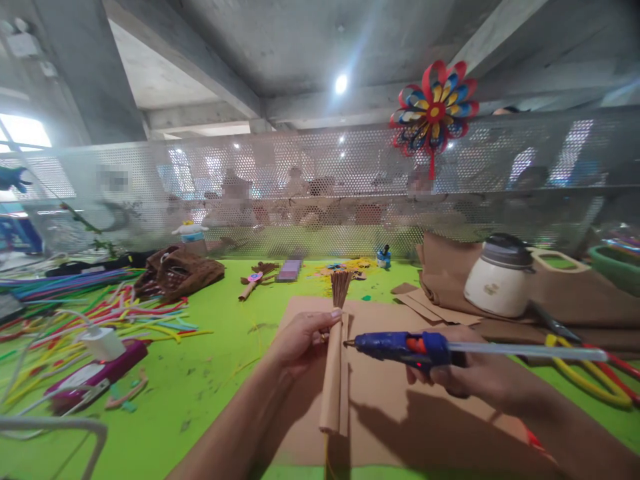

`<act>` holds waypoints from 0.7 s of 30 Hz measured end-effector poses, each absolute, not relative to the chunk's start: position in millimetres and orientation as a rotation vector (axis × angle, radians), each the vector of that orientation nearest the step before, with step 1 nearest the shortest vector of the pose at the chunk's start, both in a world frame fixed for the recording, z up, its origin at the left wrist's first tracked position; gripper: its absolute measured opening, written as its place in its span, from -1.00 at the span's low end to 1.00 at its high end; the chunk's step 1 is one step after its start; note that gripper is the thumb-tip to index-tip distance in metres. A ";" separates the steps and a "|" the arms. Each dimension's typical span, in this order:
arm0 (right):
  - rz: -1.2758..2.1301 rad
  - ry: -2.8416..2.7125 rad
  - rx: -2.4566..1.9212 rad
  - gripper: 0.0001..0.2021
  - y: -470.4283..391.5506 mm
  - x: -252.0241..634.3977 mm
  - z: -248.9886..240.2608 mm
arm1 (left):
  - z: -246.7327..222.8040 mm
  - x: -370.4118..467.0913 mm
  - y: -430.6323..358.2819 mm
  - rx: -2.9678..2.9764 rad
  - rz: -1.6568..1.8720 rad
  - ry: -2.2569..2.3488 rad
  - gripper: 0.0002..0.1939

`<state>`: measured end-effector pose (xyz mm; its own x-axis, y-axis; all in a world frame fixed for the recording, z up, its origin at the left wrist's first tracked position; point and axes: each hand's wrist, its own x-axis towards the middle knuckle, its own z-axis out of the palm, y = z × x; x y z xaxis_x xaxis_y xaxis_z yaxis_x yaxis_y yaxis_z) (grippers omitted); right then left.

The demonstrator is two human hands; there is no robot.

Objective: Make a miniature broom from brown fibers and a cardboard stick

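My left hand (303,340) grips a rolled brown paper tube (331,383) near its top, thumb across the front. Thin brown strips (341,288) fan out of the tube's upper end, and a loose paper edge runs along its right side. In my right hand (463,373) is a blue glue gun (403,348) with a clear glue stick in its back. The gun's nozzle points left, at or very close to the paper edge. Beneath both hands lies a brown paper sheet (395,427) on the green table (200,400).
Scissors (590,380) and a white pot (499,277) stand at right by folded brown paper (445,267). Colored pipe cleaners (165,313) and a purple power strip (95,380) lie left. A perforated screen (300,160) crosses behind, with a paper flower (435,110) on it.
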<state>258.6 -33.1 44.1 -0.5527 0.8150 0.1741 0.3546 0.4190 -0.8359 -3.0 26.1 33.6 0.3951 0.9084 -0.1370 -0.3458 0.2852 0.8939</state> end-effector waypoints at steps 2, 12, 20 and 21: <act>1.046 -2.089 -1.002 -0.53 -31.6 259.9 43.2 | 33.8 -2.7 25.6 0.922 0.948 0.759 -0.77; 1.192 -2.187 -0.928 -0.56 -33.5 259.1 46.5 | 34.9 -4.0 27.5 0.898 0.954 0.768 -0.73; 1.088 -2.062 -1.053 -0.50 -32.3 258.1 47.2 | 36.7 -2.6 26.6 0.951 0.968 0.769 -0.75; 1.067 -2.025 -1.064 -0.49 -31.8 257.0 47.5 | 36.5 -2.9 27.0 0.967 0.962 0.770 -0.75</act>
<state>257.0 -31.8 47.5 -0.4931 0.8585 0.1411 0.3691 0.3533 -0.8596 -2.9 27.0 36.5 0.3840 0.9162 -0.1142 -0.3120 0.2452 0.9179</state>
